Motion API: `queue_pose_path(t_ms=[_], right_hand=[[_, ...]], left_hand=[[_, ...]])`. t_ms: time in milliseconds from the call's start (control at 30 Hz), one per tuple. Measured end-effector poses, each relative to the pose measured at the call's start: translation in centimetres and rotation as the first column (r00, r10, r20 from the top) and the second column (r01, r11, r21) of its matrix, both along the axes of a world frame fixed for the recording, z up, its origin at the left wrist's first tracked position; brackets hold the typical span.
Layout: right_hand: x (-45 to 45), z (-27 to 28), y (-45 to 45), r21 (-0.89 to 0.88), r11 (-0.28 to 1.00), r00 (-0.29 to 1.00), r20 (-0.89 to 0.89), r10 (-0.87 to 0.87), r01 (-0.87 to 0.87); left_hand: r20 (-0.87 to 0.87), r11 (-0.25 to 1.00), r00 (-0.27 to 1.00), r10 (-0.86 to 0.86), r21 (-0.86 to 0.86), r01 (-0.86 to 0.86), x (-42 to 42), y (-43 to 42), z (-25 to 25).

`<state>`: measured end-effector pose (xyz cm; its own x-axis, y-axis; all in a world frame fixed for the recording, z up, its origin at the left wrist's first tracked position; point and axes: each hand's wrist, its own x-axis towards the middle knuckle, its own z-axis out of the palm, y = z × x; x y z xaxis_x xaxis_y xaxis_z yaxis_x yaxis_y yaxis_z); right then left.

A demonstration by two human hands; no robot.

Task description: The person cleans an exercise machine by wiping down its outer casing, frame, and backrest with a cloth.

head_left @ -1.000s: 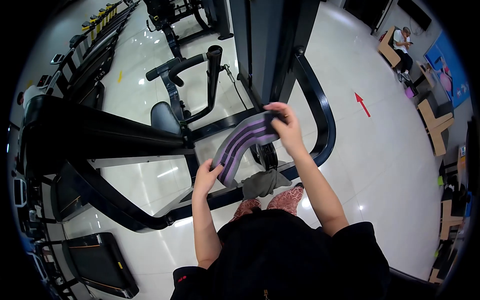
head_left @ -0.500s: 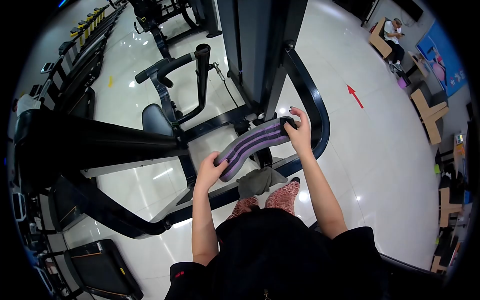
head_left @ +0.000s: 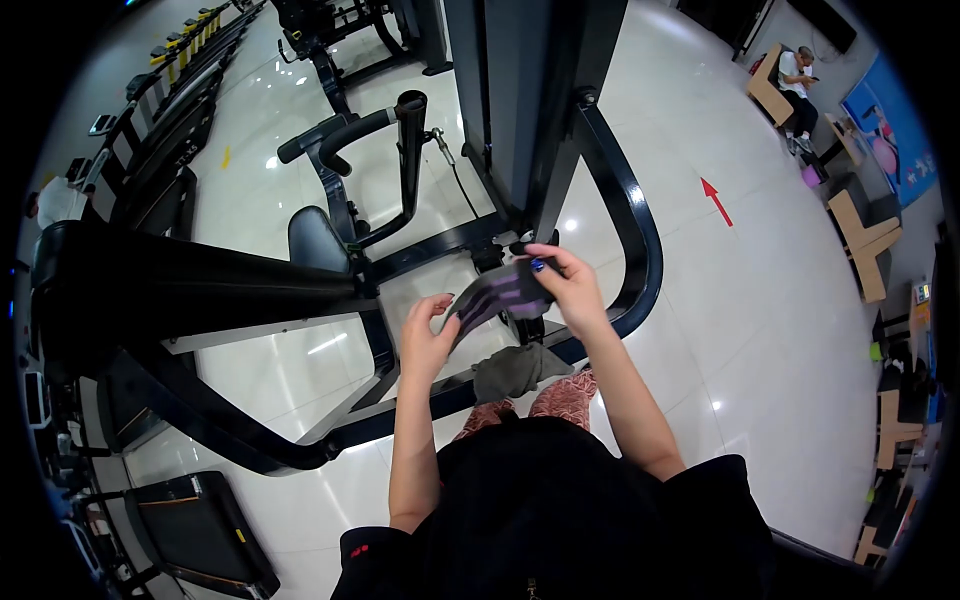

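A grey fabric band [head_left: 495,298] with black and purple stripes stretches between my two hands, over the base of a black gym machine. My right hand [head_left: 565,285] pinches its right end, thumb on top. At the lower left end, my left hand [head_left: 430,335] has its thumb against the band and its fingers bent; part of the band is hidden behind it. Just below, a dark grey cloth [head_left: 518,371] lies draped over the machine's lower frame bar [head_left: 405,412], close to my legs.
The machine's black upright [head_left: 520,100] rises ahead, with a curved frame tube [head_left: 630,210] on its right. A padded seat [head_left: 318,240] stands beyond. Treadmills [head_left: 200,530] line the left. A person [head_left: 798,85] sits at the far right near wooden-sided chairs [head_left: 865,235].
The band has gone from a flatter, wider stretch to a more bent, twisted one. My right hand has moved left and down, closer to my left hand.
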<state>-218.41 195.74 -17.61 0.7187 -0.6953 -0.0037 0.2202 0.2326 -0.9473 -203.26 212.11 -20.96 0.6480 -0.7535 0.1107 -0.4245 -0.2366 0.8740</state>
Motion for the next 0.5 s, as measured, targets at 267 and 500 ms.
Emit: queue_pose_path(t_ms=[267,500], right_hand=[[3.2,0.7,3.4,0.054,0.971,0.972,0.035,0.23,-0.232],[3.2,0.9,4.2,0.062,0.966,0.964,0.102,0.244,-0.251]], left_hand=[[-0.014,0.986,0.993,-0.116,-0.12,0.113,0.0,1.3,1.8],[-0.211,0.979,0.956,-0.203,-0.06,0.195,-0.1,1.6,2.8]])
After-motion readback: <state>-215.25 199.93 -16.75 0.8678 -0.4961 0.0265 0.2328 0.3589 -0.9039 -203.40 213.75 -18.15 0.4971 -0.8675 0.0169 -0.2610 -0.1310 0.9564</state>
